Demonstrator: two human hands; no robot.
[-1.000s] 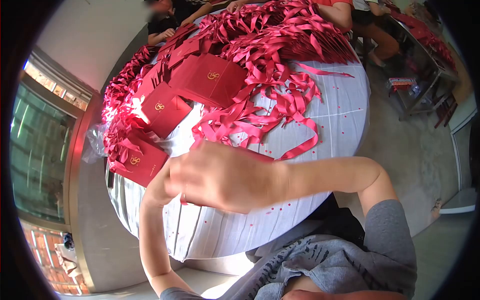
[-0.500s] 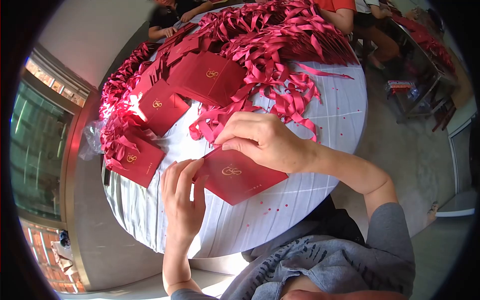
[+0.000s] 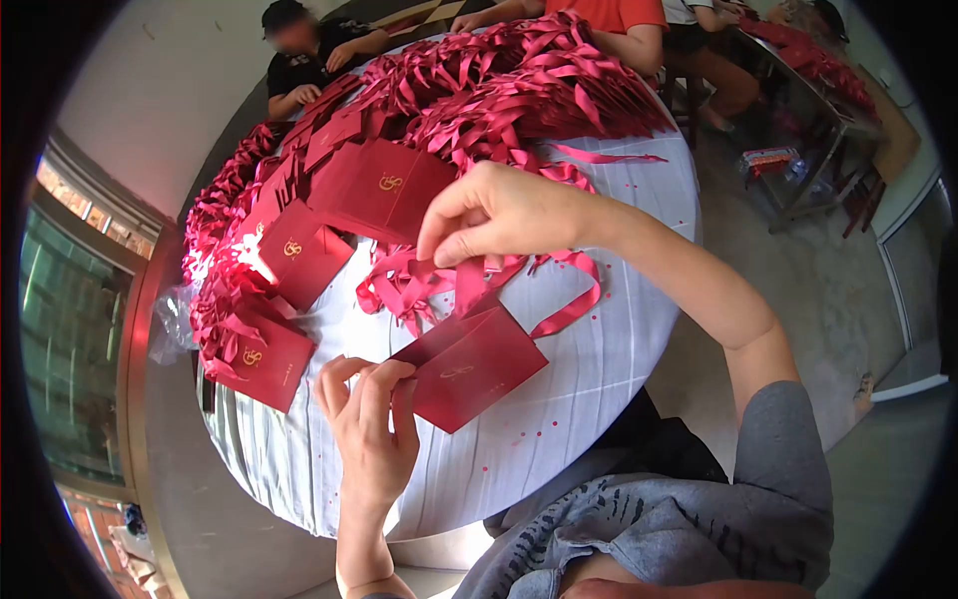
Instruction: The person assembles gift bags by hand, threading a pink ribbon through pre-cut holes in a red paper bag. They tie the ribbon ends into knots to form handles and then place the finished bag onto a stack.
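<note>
Evidently, in the head view, your left hand [image 3: 371, 429] pinched the left side of a red bag [image 3: 484, 374] between thumb and fingers, seemingly to steady it. That bag sat aslant on the white-covered worktop [image 3: 639, 250], just below the middle of the frame, its mouth towards the top. Your right hand [image 3: 494, 215] hung above it, thumb and fingertips drawn together near a ribbon [image 3: 470, 287] that rose by the mouth; I could not tell whether they gripped it. Loose ribbons [image 3: 571, 317] lay just beyond the bag, perhaps for easy reach. Left of your right hand lay a stack of bags [image 3: 371, 185], likely piled flat for tidiness, while beribboned bags [image 3: 589, 95] crowded the upper frame, packed close, perhaps to save room.
</note>
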